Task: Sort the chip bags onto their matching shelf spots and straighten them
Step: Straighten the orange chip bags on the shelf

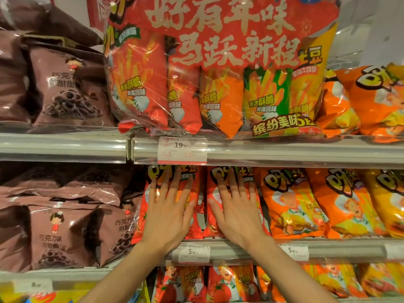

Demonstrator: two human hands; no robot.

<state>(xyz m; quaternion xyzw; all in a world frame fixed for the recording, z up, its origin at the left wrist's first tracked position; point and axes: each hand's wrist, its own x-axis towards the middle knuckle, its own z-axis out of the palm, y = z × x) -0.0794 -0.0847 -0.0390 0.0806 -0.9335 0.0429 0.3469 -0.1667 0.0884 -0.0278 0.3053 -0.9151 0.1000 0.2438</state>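
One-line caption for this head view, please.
Both hands, left and right, press flat on red chip bags on the middle shelf.

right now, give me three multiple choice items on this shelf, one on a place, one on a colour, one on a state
1. Where do both hands rest?
A. on the red chip bags of the middle shelf
B. on the top shelf multipack
C. on the brown bags

2. What colour are the bags just right of the red ones on that shelf?
A. green
B. orange
C. purple

3. How are the hands?
A. fists
B. pinching a price tag
C. flat, fingers spread

Key: 1 A, the left hand and right hand lie on the red chip bags. 2 B, the orange bags stand beside them. 3 C, straight fingers press the bag fronts.
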